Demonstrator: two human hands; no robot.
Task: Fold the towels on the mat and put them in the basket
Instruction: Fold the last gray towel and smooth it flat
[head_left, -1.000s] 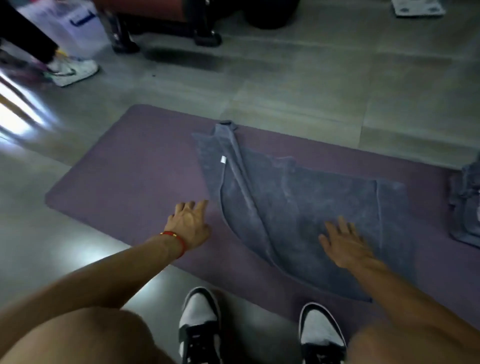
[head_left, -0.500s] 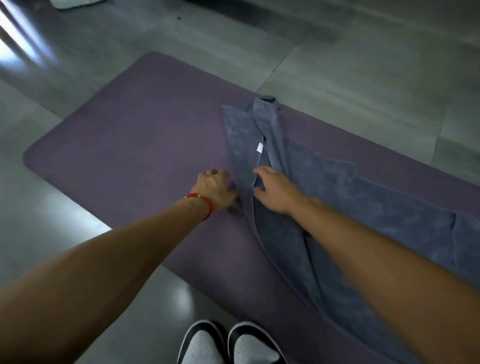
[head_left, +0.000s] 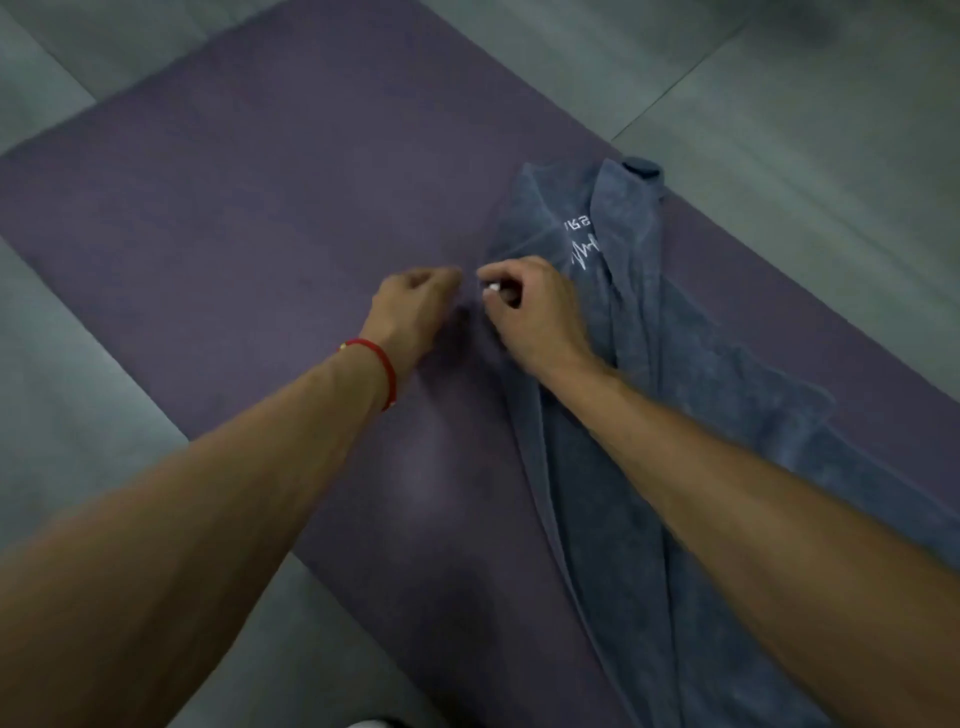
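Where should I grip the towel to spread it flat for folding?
Probably the towel's left edge, where both hands already pinch. It lies bunched in lengthwise pleats on the mat, with bare mat to its left. Left hand and right hand can come from above, then draw that edge leftward.

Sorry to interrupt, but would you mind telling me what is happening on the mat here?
A person is bent over a purple mat on a tiled floor, working on a crumpled grey-blue towel. Both hands meet at its left edge: the right hand pinches the cloth near a small white tag, and the left hand, with a red band on the wrist, is closed beside it. The towel is not folded, and no basket is in view.
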